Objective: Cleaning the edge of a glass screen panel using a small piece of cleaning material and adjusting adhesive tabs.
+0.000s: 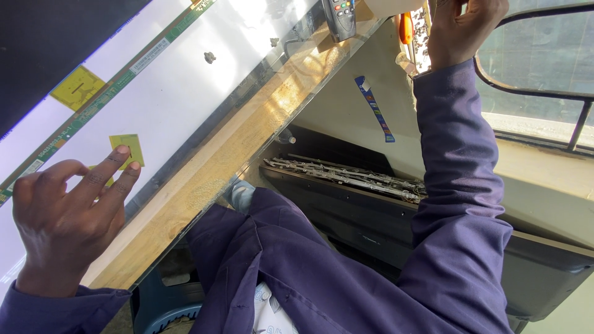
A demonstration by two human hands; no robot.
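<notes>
With my left hand [65,222] spread open, fingertips on the small yellow square [128,148] lying on the white panel [185,93] atop the wooden counter [229,154], and my right hand [461,28] far off, its grip hidden, I judge a sideways press could tear it.

Bright daylight from right; glare on white panel [185,86]; sharp focus.

Looks like an electronics repair workshop. Shown by an opened white screen panel [185,93] with green circuit strips [93,108] on a wooden workbench [235,154], plus metal strips [346,176] stacked below.
</notes>
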